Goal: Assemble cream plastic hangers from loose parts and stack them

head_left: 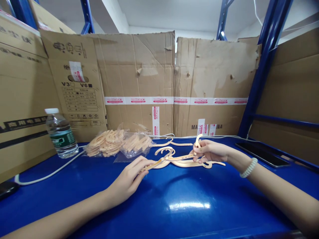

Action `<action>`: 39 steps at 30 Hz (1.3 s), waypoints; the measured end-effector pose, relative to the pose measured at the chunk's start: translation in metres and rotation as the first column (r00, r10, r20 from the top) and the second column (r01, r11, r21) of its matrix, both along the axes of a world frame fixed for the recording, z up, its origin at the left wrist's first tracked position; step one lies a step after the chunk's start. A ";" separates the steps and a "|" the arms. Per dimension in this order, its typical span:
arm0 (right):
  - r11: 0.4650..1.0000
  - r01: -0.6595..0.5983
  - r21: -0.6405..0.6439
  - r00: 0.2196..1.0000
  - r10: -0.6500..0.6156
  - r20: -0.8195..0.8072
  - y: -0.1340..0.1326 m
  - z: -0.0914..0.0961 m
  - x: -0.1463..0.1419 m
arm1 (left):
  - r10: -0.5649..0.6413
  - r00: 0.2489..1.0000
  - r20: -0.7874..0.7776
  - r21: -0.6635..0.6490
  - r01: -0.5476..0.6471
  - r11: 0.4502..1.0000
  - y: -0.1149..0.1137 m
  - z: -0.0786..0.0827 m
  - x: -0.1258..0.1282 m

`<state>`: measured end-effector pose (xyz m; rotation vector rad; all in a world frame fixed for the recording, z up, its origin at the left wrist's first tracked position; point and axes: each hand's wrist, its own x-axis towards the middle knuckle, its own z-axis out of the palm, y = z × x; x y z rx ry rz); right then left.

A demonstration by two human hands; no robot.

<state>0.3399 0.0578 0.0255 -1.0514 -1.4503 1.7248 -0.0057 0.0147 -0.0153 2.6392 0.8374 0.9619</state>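
My left hand (136,172) is closed on one arm of a cream plastic clothes hanger (179,158), held just above the blue table. My right hand (209,151) pinches a small curved cream hook piece (197,142) at the other end of that hanger. Its fingertips partly hide where the two meet, so I cannot tell whether they are joined. Below and behind lie more cream hanger parts (186,164), some overlapping. Farther back, another hanger (181,144) lies flat on the table.
Clear plastic bags of cream hanger parts (107,142) (137,143) lie at the back left. Beside them stands a water bottle (62,134), with a white cable (50,174) running past it. A dark phone or tablet (261,155) lies at right. Cardboard panels (139,79) wall the back.
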 end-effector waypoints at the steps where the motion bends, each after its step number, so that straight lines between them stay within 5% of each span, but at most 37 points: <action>1: 1.000 -0.002 0.001 1.000 0.002 0.002 0.000 0.000 0.000 | 0.000 1.000 0.000 0.004 0.000 1.000 0.000 0.000 0.000; 11: 0.999 0.048 -0.006 0.998 -0.047 0.034 -0.001 -0.001 -0.006 | -0.005 1.000 -0.002 -0.007 0.004 1.000 0.000 0.000 0.000; 18: 0.973 0.151 0.174 0.983 -0.167 0.081 -0.003 -0.005 -0.016 | -0.004 1.000 -0.009 -0.046 0.004 0.999 0.001 0.000 -0.001; 33: 0.930 0.205 0.306 0.978 -0.210 -0.019 -0.006 -0.005 -0.025 | 0.058 0.996 0.061 -0.062 -0.054 0.997 0.003 -0.004 -0.002; 39: 0.913 0.239 0.331 0.968 -0.196 -0.160 -0.006 -0.001 -0.023 | 0.132 0.978 0.163 -0.249 -0.088 0.965 0.006 -0.002 0.001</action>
